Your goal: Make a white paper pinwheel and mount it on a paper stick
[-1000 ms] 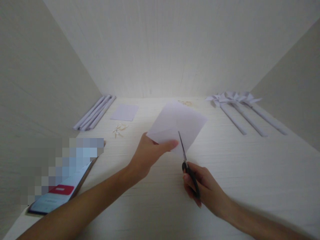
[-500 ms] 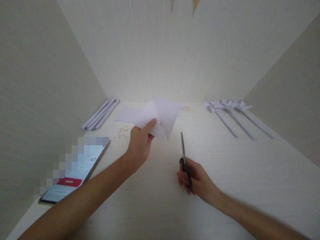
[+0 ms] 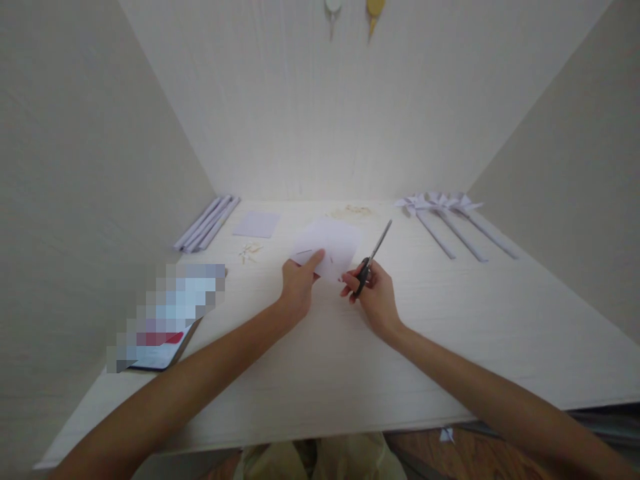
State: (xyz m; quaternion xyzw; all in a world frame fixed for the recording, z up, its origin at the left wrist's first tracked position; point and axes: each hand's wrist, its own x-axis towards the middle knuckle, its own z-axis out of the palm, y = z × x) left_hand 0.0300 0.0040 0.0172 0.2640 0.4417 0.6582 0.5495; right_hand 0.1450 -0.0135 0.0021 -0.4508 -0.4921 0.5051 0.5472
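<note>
My left hand pinches a white paper sheet between thumb and fingers, over the middle of the table. Short slits show in the paper, one by my thumb and one near its right side. In my right hand is a pair of scissors with black handles, its blades together and pointing up and away to the right. The fingertips of that hand are close to the paper's lower right corner; whether they touch it I cannot tell.
Rolled paper sticks and a square paper stack lie at the back left, with small pale sticks nearby. A phone rests at left. Paper pinwheels on sticks lie at right. Walls enclose three sides.
The paper has turned and lies flatter and lower. My right hand has moved up and inward to the paper, with the scissors tilting right. The view has shifted to show the table's front edge.
</note>
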